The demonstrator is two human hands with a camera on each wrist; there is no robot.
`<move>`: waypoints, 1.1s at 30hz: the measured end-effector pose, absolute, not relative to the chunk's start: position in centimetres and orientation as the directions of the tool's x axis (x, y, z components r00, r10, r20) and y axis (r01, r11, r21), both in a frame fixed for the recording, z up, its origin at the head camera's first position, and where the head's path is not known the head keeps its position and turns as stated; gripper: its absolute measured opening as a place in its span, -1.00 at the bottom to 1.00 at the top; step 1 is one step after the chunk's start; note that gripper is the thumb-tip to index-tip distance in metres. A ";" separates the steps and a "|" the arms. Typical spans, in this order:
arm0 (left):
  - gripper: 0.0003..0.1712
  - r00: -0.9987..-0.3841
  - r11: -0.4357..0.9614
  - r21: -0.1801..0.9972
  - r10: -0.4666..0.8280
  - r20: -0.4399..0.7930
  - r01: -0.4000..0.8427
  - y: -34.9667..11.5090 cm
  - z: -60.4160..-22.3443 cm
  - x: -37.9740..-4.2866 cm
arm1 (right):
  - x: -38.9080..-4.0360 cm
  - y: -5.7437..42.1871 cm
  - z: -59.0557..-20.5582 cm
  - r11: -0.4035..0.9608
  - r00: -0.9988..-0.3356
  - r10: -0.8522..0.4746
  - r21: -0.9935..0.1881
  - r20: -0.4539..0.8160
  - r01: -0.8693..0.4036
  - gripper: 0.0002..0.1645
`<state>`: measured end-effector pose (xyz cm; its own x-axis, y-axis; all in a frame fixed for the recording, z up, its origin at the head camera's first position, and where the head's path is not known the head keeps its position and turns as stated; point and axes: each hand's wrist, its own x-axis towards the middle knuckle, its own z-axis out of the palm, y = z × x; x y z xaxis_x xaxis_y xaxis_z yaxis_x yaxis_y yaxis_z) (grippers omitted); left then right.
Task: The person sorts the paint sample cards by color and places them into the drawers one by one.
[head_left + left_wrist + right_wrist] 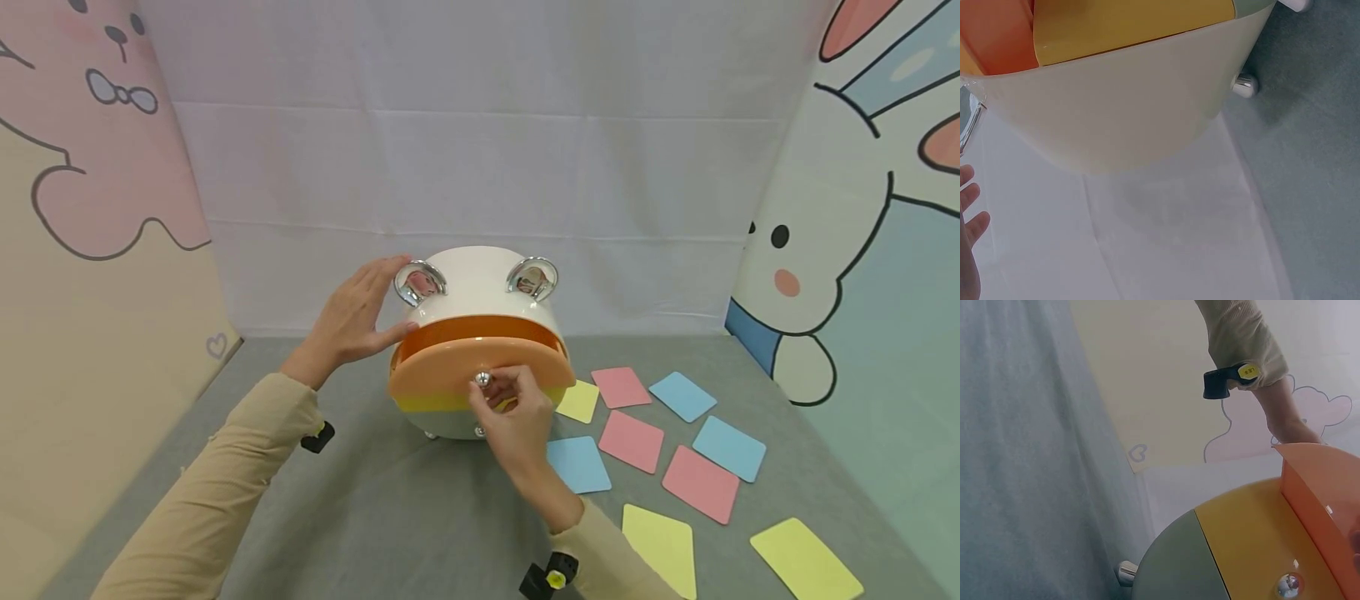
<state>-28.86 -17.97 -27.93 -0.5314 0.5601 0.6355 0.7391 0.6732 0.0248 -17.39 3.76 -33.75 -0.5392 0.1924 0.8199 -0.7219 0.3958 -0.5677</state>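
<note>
A rounded white desktop drawer cabinet [480,287] with two chrome ears stands on the grey cloth. Its top orange drawer [435,367] is pulled partly out, leaving a gap above its front. Thumb and fingers of my right hand [522,425] pinch that drawer's round silver knob [483,379]. My left hand [360,310] lies against the cabinet's left side by the chrome ear [411,287], its fingers extended. In the right wrist view, a yellow drawer [1250,531] and a green drawer [1179,565] sit below the orange one, both closed.
Pink cards [632,442], blue cards [580,464] and yellow cards [660,546] lie scattered to the right of the cabinet, one blue card close to my right hand. A white cloth backdrop [480,167] hangs behind. Printed panels stand on both sides.
</note>
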 end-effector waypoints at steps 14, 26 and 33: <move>0.02 -0.500 0.661 0.006 0.561 0.660 0.750 -17.9 -27.9 -28.9 | -16.7 4.5 -35.9 0.424 -0.496 0.134 -0.502 0.858 -0.754 -0.68; 0.01 -0.482 0.655 -0.008 0.564 0.671 0.755 -17.9 -27.9 -29.0 | -15.4 4.7 -36.1 0.433 -0.506 0.123 -0.505 0.854 -0.747 -0.70; 0.02 -0.476 0.659 -0.018 0.562 0.676 0.752 -17.9 -28.0 -29.1 | -15.2 4.7 -36.4 0.424 -0.515 0.119 -0.512 0.849 -0.747 -0.74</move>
<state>-29.08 -17.91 -28.03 -0.4760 0.5620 0.6765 0.7523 0.6585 -0.0177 -15.19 4.74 -36.44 -0.5149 0.1186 0.8490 -0.7468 0.4242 -0.5121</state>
